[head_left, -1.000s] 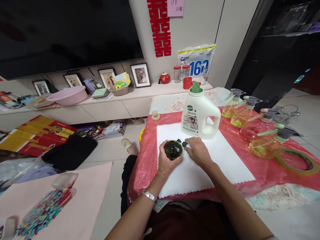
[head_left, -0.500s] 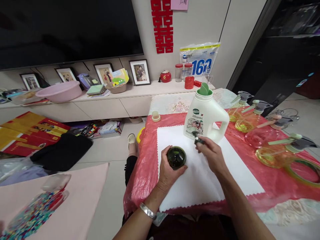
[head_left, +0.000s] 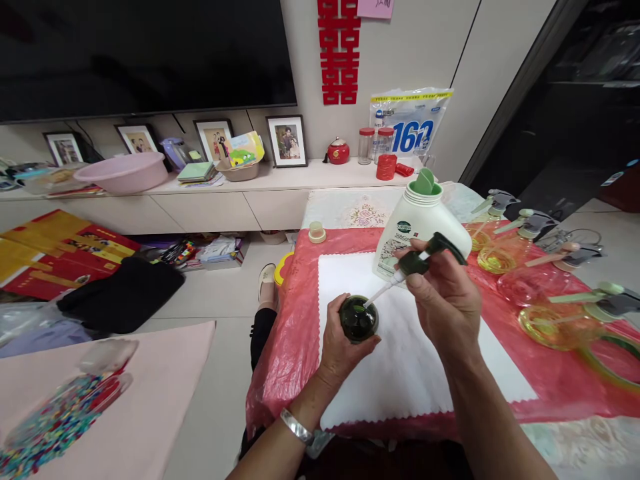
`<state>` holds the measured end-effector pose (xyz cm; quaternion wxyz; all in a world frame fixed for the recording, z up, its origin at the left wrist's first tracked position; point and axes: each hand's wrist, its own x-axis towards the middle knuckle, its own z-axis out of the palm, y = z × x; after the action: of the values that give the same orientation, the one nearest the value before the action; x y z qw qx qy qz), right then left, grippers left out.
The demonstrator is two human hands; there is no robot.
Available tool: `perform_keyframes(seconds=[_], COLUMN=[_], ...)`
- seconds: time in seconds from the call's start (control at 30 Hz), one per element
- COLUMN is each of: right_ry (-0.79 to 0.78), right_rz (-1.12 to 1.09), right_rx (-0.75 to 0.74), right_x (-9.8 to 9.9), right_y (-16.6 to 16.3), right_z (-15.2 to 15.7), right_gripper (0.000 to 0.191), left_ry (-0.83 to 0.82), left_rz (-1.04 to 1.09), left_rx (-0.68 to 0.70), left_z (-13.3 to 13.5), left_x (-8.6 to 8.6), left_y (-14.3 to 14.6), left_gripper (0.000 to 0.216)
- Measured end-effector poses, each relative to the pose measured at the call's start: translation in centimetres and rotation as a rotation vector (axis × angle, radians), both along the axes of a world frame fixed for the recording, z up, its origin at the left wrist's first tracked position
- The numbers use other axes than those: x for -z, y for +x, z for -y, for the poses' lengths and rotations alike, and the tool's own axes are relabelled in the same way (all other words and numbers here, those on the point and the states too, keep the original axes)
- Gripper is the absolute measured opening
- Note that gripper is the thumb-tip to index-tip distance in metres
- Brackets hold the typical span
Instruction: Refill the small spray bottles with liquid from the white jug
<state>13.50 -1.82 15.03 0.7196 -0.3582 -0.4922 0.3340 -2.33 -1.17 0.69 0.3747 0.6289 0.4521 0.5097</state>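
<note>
My left hand [head_left: 341,340] is wrapped round a dark green bottle [head_left: 359,323], seen from above, over the white cloth [head_left: 395,367]. In my right hand [head_left: 447,300] is a dark green pump head [head_left: 417,260], tilted, its pale tube slanting down left. The tube's tip is at the bottle's mouth; whether it has entered is too small to tell. Behind my right hand stands a large white detergent jug [head_left: 425,217] with a green spout [head_left: 425,181], partly hidden by the pump and fingers. A small translucent cap [head_left: 317,233] rests on the red table cover [head_left: 293,300].
Several spray bottles with yellow and pink liquid [head_left: 563,327] line the right side, near a roll of tape [head_left: 613,360]. A low cabinet [head_left: 210,207] with photo frames and a pink basin [head_left: 123,172] runs along the wall. A pink-topped table [head_left: 185,373] holds colourful beads at left.
My right hand has turned the pump upward and its tube now points down to the bottle's mouth. My left hand still holds the bottle. The view has shifted slightly.
</note>
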Motion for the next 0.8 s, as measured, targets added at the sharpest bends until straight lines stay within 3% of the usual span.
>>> perform_keyframes(seconds=[0.17, 0.37, 0.63, 0.8], right_ry=[-0.110, -0.165, -0.109, -0.102], right_rz=[0.183, 0.352, 0.473, 0.529], right_rx=[-0.043, -0.119, -0.113, -0.066], right_x=[2.4, 5.3, 5.6, 6.9], right_y=[-1.0, -1.8, -2.4, -2.6], right_z=[-0.5, -0.2, 0.3, 0.2], right_gripper=[0.039, 0.033, 0.026, 0.026], left_ry=[-0.005, 0.023, 0.085, 0.100], left_rz=[-0.011, 0.010, 0.051, 0.044], left_rx=[-0.009, -0.026, 0.001, -0.026], left_z=[0.1, -0.1, 0.0, 0.1], left_x=[-0.2, 0.7, -0.1, -1.1], left_y=[0.1, 0.5, 0.9, 1.1], left_gripper=[0.095, 0.095, 0.092, 0.086])
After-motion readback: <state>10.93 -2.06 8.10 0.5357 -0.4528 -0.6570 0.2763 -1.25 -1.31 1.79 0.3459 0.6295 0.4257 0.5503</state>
